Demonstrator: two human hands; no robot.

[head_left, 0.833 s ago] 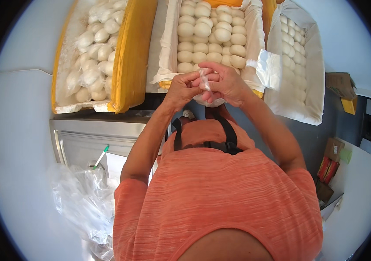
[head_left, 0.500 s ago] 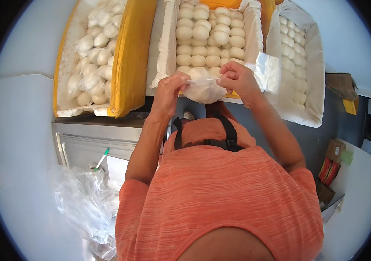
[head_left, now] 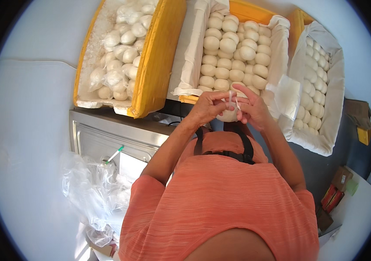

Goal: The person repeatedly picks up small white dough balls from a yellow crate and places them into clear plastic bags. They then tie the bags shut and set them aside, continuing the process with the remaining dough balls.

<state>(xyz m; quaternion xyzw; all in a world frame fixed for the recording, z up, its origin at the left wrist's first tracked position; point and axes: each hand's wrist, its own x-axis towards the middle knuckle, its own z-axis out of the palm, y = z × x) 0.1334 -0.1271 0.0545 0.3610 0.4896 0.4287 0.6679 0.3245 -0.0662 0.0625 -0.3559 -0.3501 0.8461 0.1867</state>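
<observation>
In front of my waist hangs a clear plastic bag with white round steamed buns in it, mostly covered by my hands. My left hand pinches one side of the bag's gathered top. Fingers of my right hand grip the other side, where a thin twisted strand of plastic stands up between the hands; its index finger sticks out. Just beyond the hands, loose buns lie in rows in a cloth-lined yellow box.
At the left, a yellow foam box holds bagged buns. Another cloth-lined box of buns stands right. A metal cabinet, green-capped pen and loose plastic bags lie lower left. Cartons sit at far right.
My hands have come closer together over the bag, and its stretched top is now drawn into a twisted strand. The view has shifted, so the boxes sit further right.
</observation>
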